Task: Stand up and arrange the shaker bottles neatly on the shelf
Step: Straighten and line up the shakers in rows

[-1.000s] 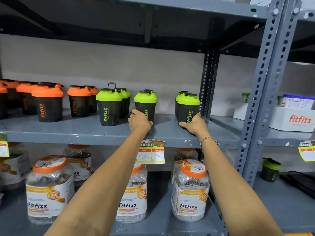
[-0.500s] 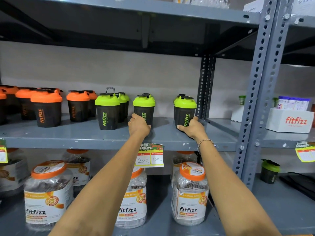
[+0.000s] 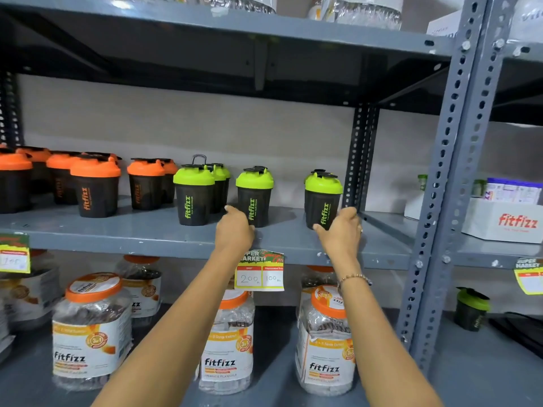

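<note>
- Green-lidded shaker bottles on the middle shelf [image 3: 152, 240]: five or six show — a cluster of three at the left [image 3: 194, 195], one in the middle [image 3: 254, 196], and a front one at the right [image 3: 322, 199] hiding another behind it.
- Orange-lidded bottles [image 3: 95, 188] — about seven, some overlapping, further left.
- All stand upright.
- Left hand [image 3: 234, 232] sits at the base of the middle green bottle, fingers curled; whether it grips, I cannot tell.
- Right hand [image 3: 340, 232] is spread around the right bottle's base, thumb and fingers apart, touching its sides.
- Against half a second ago, the right hand's fingers have loosened and opened wider; the bottles stand where they stood.
- One price tag [image 3: 260, 270] hangs below.
</note>
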{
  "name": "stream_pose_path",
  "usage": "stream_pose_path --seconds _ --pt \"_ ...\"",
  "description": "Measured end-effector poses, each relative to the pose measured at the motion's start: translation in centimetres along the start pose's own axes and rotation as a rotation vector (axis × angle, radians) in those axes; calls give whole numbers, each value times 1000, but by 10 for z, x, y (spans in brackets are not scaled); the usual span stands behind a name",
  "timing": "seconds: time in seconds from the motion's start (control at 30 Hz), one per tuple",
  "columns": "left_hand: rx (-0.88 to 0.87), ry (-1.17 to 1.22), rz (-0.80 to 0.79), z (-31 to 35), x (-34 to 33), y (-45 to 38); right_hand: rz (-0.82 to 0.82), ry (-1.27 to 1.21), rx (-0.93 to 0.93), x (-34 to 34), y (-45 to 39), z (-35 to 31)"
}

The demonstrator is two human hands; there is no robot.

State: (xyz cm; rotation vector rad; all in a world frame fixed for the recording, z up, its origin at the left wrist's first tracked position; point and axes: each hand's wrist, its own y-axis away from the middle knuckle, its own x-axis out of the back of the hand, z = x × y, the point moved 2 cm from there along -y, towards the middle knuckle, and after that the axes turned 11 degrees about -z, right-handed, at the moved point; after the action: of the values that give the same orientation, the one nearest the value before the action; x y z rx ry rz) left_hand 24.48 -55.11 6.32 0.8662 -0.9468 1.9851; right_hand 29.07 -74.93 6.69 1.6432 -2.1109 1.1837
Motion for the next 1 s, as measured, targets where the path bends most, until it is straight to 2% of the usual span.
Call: stream_pose_path --seconds 0.07,0.23,0.37,0.5,0.63,0.83,0.9,1.0 --pt "-41 -21 120 -15 6 11 21 -8 83 -8 13 -15" --pt "-198 189 313 -83 39 23 -100 -137 269 -43 44 -77" --pt "-196 226 381 -151 77 16 -221 -177 304 -81 61 -129" --pt "-99 164 438 -219 115 2 -236 -210 241 -120 71 -169" --pt "95 168 320 -264 147 -18 -264 -130 133 -143 71 -197" --pt "157 297 70 -271 167 -59 -351 -61 32 -162 63 -223" --pt "180 291 40 -271 167 -69 -331 -27 15 -167 61 -227" --pt "217 292 77 -272 163 -76 -277 -46 -1 -173 59 -227"
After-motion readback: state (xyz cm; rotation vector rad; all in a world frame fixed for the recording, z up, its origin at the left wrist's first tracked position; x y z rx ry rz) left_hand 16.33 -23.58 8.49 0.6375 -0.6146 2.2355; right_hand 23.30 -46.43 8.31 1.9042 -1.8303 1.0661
